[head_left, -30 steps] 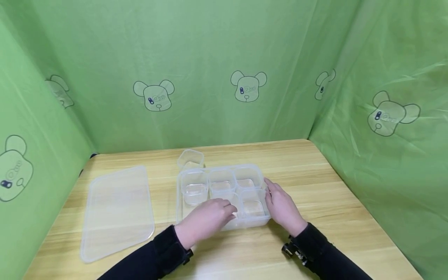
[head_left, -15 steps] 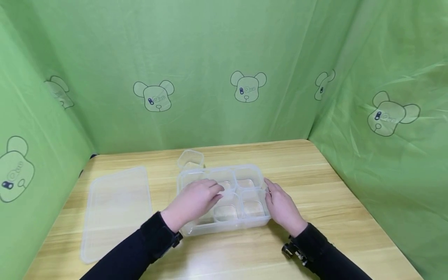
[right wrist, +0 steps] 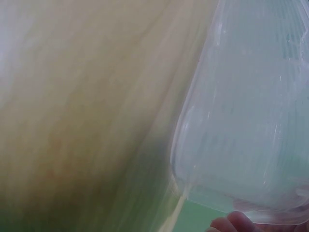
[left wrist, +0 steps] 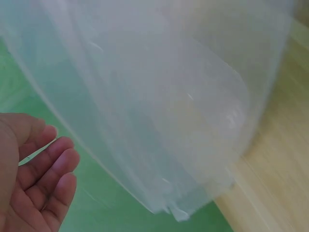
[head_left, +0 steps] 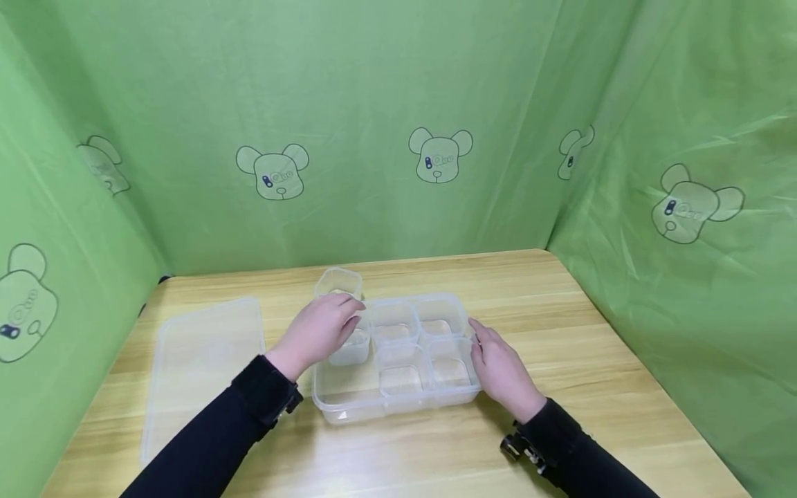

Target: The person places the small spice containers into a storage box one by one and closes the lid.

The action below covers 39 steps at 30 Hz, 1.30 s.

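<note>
A clear plastic storage box [head_left: 351, 415] sits on the table with several clear square cups in it. Its front left part holds no cup. My left hand [head_left: 320, 328] hovers over the cup [head_left: 350, 354] in the back left of the box. Loosely bent, the fingers [left wrist: 60, 166] hold nothing in the left wrist view, and a gap separates them from the clear plastic beside them. Just behind the box stands another clear cup [head_left: 339, 279], partly hidden by this hand. My right hand [head_left: 504, 366] rests against the box's right end, fingertips [right wrist: 236, 222] at its corner.
A flat translucent lid [head_left: 205, 366] lies on the wooden table [head_left: 560, 332] to the left, partly under the left sleeve. Green cloth walls [head_left: 373, 207] with bear-head drawings close off the back and both sides.
My left hand has moved left and back, from the front middle cup across the back left cup to the box's back left corner. The right hand and box have stayed put.
</note>
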Each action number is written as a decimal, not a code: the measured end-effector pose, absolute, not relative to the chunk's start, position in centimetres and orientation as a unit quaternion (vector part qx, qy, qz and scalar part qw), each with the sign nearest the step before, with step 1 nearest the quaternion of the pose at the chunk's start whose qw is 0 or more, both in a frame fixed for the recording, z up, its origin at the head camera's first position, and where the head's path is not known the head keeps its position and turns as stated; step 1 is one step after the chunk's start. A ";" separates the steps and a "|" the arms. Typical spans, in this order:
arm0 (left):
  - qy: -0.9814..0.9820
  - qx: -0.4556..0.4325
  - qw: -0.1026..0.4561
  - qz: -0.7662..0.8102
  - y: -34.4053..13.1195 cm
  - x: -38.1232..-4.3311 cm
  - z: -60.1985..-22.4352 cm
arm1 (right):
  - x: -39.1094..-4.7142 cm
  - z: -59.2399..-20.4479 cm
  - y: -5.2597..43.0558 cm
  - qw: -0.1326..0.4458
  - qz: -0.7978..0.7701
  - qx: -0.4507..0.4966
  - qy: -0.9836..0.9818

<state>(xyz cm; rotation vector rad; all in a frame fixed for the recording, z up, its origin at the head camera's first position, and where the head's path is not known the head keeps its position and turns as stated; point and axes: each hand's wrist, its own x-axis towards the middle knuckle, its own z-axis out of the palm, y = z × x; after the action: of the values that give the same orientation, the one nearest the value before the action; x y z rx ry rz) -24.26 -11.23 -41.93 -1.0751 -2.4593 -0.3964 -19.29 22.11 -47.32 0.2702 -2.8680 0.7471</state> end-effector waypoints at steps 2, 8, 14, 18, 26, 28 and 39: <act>-0.893 -0.374 0.202 -0.146 -11.6 -24.9 -42.0 | -19.2 -47.3 22.1 0.083 0.250 0.090 -0.961; -0.917 -0.330 0.171 -0.145 -12.8 -26.8 -42.3 | -19.1 -47.1 22.0 0.080 0.252 0.086 -0.961; -0.927 -0.304 0.163 -0.148 -13.6 -28.2 -42.4 | -19.0 -47.0 22.0 0.083 0.254 0.084 -0.960; -0.932 -0.294 0.149 -0.153 -14.0 -28.9 -42.6 | -19.1 -47.1 22.2 0.083 0.254 0.083 -0.960; -0.940 -0.274 0.125 -0.163 -14.9 -30.0 -43.8 | -19.3 -47.6 22.2 0.074 0.259 0.081 -0.960; -0.941 -0.272 0.118 -0.164 -15.1 -30.3 -44.0 | -19.3 -47.6 22.2 0.072 0.261 0.081 -0.959; -0.934 -0.300 0.109 -0.161 -15.5 -31.2 -44.5 | -19.2 -47.2 22.1 0.077 0.265 0.086 -0.957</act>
<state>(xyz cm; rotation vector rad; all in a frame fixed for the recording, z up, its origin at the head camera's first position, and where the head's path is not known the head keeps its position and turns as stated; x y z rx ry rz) -31.21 -15.51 -44.52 -0.8836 -2.7468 -0.4724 -19.18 22.13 -47.19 0.2570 -2.8679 0.7925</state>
